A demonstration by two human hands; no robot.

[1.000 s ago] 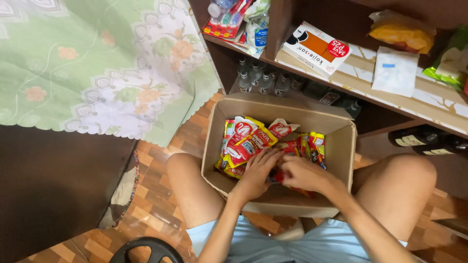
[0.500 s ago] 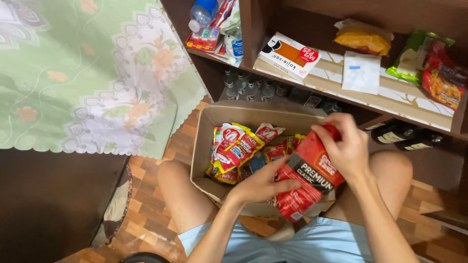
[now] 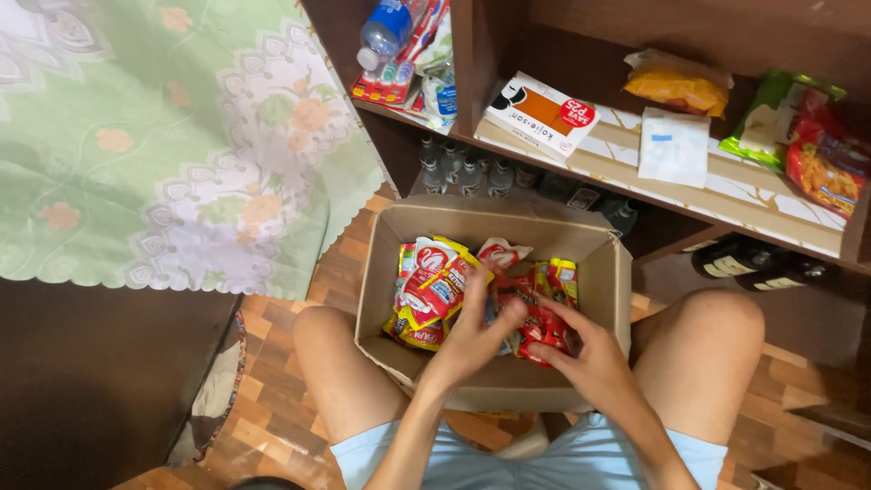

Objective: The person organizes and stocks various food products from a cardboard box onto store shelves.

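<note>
One head-worn camera looks steeply down from close above, facing the cardboard box (image 3: pixel 494 381) between the knees, with the shelf (image 3: pixel 726 195) at the far side.

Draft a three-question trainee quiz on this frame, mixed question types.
1. True or false: both hands are inside the open brown cardboard box.
2. Multiple choice: what does the box hold? A) glass jars B) red and yellow foil snack packets C) folded towels
3. Short answer: what flat item lies on the wooden shelf between the orange-and-white carton and the green snack bags?

Key: 1 true: the left hand and right hand both reach among the packets, though no firm grip shows. 2 B. 3 a white flat pouch.
</note>
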